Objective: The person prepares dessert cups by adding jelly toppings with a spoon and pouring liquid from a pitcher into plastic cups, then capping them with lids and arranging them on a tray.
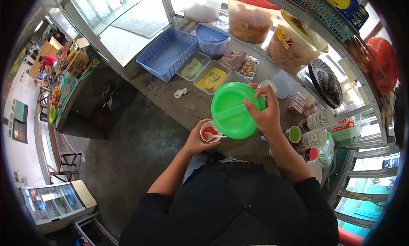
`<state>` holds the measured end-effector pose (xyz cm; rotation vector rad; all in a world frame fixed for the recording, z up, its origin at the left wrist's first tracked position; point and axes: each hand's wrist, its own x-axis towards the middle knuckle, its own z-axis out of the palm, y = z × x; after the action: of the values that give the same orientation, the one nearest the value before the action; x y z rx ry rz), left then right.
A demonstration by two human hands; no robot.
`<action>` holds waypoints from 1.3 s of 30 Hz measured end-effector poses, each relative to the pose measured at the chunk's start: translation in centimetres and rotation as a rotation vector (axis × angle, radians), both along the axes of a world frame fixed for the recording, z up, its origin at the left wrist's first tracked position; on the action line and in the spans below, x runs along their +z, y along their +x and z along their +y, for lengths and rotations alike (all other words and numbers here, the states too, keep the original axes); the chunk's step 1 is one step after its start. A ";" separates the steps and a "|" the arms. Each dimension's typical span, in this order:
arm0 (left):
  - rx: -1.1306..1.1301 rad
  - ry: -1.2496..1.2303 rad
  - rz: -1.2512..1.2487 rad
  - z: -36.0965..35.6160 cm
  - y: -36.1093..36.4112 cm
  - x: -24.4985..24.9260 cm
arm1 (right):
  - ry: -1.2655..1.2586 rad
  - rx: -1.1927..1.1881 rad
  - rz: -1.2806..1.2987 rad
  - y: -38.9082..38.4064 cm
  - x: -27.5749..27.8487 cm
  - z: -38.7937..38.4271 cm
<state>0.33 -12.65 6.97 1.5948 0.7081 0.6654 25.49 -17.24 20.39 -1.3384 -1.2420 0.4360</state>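
Fingers of your left grip [198,139] are clamped around a small paper cup [203,128], held just in front of your black shirt [238,199]. Inside the cup you have something red [209,129], and a white spoon [216,136] lies in it. Your right grip [268,111] is closed on the edge of a round green lid [236,107] with a bar across it, thumb on top. Its lower edge is beside the cup; you cannot tell whether they touch, nor what is under it.

To your right, stacked paper cups [317,119] lie along the table [166,96]. Beyond the lid are a clear tub of yellow food [213,77], one of green food [192,68] and a bag of coloured bits [249,67]; a crumpled white tissue [181,92] lies nearby. Farther back stand a blue basket [168,54] and a red-lidded tub [251,22]. Well off to your left, past the dark floor [136,148], another stand carries boxes [76,65].
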 end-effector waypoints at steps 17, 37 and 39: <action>-0.014 -0.036 0.033 -0.2 -1.5 -0.6 | -0.005 0.013 -0.194 -2.6 -0.9 -0.2; -0.012 0.024 0.022 -0.2 -2.5 -1.2 | -0.061 0.006 -0.290 -4.9 -0.9 -0.1; -0.011 0.020 0.021 -0.3 -2.6 -1.4 | -0.056 0.002 -0.287 -4.8 -1.0 0.0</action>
<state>-2.31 -12.98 5.57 1.6253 0.7093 0.6508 20.65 -17.27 19.34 -1.4844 -1.4752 0.2879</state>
